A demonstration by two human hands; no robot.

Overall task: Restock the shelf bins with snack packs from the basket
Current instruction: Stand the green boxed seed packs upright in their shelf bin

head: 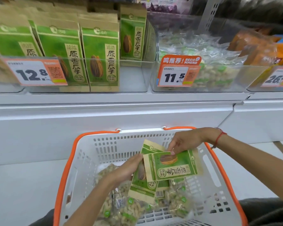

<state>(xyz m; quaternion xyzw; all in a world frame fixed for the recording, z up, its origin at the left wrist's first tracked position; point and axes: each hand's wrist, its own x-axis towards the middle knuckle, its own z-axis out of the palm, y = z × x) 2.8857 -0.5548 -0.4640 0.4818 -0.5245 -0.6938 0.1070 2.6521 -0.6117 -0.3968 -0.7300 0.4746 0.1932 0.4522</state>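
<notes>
A white basket (104, 147) with an orange rim sits below the shelf. Inside it, my right hand (185, 141) pinches the top edge of a green sunflower-seed pack (173, 168) lying sideways. My left hand (126, 170) grips a second green seed pack (144, 185) underneath it. Several clear packs of nuts (121, 207) lie on the basket floor. On the shelf, a clear bin (134, 77) holds upright green seed packs (100, 53) at its left and middle; its right front part is bare.
To the right stands a clear bin (219, 88) of clear nut packs, price tag 11.5 (175, 77). A tag 12.8 (34, 72) hangs on the seed bin. Further right a bin with orange packs (260, 51). A white shelf ledge (121, 111) separates the bins and basket.
</notes>
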